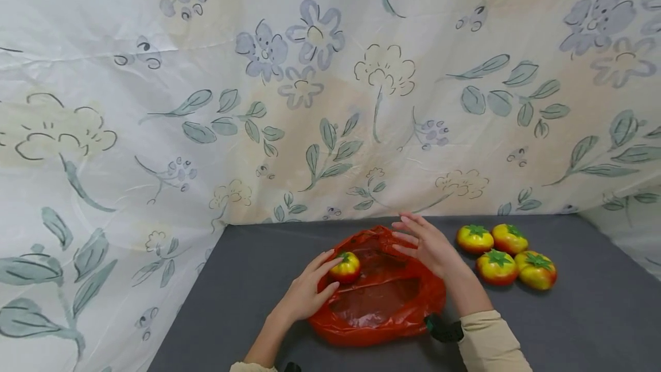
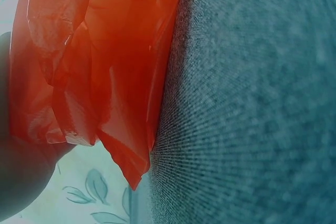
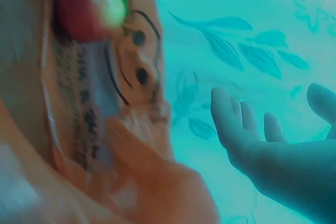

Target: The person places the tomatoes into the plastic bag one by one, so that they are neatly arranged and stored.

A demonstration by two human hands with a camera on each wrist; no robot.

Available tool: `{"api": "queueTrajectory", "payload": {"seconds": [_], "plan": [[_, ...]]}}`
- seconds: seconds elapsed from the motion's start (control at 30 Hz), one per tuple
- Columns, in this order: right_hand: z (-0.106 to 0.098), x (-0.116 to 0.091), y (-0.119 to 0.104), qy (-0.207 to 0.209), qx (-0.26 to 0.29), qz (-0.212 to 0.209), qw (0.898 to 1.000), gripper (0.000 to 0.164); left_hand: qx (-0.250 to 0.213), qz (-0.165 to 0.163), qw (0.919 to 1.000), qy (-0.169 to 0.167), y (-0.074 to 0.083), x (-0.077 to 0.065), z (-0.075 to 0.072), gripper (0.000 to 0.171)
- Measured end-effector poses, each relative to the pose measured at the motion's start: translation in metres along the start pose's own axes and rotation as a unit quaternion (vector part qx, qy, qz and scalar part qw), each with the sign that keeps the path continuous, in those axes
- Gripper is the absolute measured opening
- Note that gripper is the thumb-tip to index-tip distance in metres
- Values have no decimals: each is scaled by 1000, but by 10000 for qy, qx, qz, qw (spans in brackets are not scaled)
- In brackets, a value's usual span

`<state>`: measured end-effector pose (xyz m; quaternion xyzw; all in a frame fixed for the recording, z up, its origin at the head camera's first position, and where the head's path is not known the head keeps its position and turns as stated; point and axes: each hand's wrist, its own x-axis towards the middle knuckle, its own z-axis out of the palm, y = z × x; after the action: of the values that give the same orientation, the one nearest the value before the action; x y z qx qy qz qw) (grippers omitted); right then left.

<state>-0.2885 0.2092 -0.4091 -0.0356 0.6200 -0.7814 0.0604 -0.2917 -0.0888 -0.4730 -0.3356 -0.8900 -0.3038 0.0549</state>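
You can see a printed smiley face [image 3: 137, 61] on the plastic bag [image 1: 369, 336]; the letters [image 3: 86, 111] beside it are too blurred to read.

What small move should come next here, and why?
Perhaps the right hand should steady the red bag by its right rim: that hand hovers nearby, holding nothing, while the left hand is beside the yellow-red fruit at the bag's left.
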Motion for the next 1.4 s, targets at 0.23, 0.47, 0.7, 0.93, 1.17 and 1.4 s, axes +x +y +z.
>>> {"api": "queueTrajectory", "payload": {"seconds": [0.23, 0.47, 0.7, 0.93, 1.17, 1.4], "plan": [[-28, -11, -13, -33, 349, -275, 9990, 45, 3, 21, 10000, -23, -1, 0, 2, 50], [-49, -20, -23, 108, 650, -578, 9962, 28, -3, 79, 10000, 33, 0, 3, 4, 51], [-70, -29, -30, 292, 1010, -640, 9924, 37, -8, 158, 9998, 102, -1, 3, 5, 52], [-95, -40, -35, 332, 1705, -884, 9808, 31, -18, 120, 9999, 116, -2, 2, 6, 52], [-137, -41, -26, 694, 2271, -1285, 9628, 33, -61, 19, 9999, 104, -1, 3, 5, 52], [-221, -13, 17, 2119, 2031, -1464, 9447, 71, -73, 25, 9999, 115, -3, 3, 6, 52]]}}
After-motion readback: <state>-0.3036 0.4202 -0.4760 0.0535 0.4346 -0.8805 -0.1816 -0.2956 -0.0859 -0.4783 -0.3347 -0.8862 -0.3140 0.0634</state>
